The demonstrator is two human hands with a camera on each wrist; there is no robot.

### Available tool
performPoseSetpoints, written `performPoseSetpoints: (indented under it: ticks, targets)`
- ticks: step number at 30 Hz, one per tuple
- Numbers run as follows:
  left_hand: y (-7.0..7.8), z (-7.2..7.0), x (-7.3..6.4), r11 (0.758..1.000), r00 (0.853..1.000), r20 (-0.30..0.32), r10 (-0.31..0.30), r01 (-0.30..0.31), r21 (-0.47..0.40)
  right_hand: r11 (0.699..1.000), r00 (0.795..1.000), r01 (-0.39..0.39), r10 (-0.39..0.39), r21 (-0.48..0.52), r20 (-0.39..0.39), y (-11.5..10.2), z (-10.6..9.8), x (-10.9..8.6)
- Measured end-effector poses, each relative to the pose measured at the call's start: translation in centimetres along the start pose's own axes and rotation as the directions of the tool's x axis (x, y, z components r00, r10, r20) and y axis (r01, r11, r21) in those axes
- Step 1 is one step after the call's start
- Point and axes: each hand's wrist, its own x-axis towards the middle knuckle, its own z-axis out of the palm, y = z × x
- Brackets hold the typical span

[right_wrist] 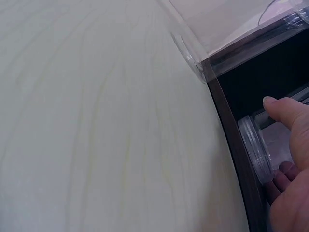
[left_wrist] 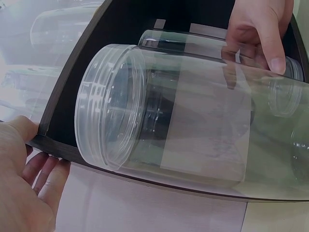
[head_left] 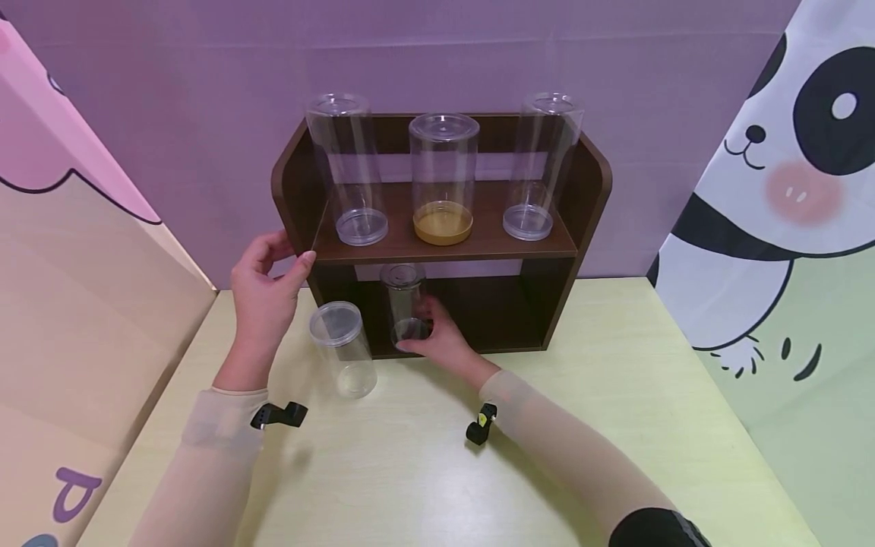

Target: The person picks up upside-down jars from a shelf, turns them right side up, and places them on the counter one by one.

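My left hand (head_left: pixel 263 296) grips the left side panel of a dark brown two-tier shelf (head_left: pixel 593 182), thumb on the front edge and fingers behind. Inside the lower tier, toward its left, a clear jar (head_left: pixel 402 292) stands upside down, its lid at the bottom. My right hand (head_left: pixel 447 342) holds this jar low on its right side; in the right wrist view the thumb and fingers lie around the lid end (right_wrist: pixel 256 150). Just left of it, a larger clear jar (head_left: pixel 352 361) with a translucent lid stands upright on the table, in front of the shelf.
Three clear jars stand lid-down on the upper tier: a left one (head_left: pixel 352 167), a middle one with a gold lid (head_left: pixel 443 228) and a right one (head_left: pixel 540 167). The pale wooden table (head_left: pixel 649 395) extends in front. Printed panels flank it; a purple cloth hangs behind.
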Motion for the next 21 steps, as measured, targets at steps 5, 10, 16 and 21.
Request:
performPoseSetpoints:
  ticks: [5, 10, 16, 21]
  targets:
    - [0.1, 0.0, -0.1, 1.0, 1.0, 0.001, 0.006, -0.006, -0.001, 1.0, 1.0, 0.013, -0.013, -0.009, 0.0, 0.0, 0.0, -0.1]
    - [0.1, 0.0, 0.0, 1.0, 1.0, 0.0, 0.006, -0.006, -0.005, 0.999, 0.999, 0.037, -0.037, -0.011, 0.01, 0.1, -0.5, -0.5]
    - [0.0, 0.1, 0.0, 1.0, 1.0, -0.005, 0.004, -0.004, -0.007, 0.995, 0.995, 0.099, -0.099, -0.02, 0.025, 0.3, -1.6, -1.4]
    - [0.1, 0.0, 0.0, 1.0, 1.0, 0.0, -0.001, 0.001, -0.008, 0.992, 0.992, 0.116, -0.114, -0.043, 0.062, -0.3, -2.6, -2.9]
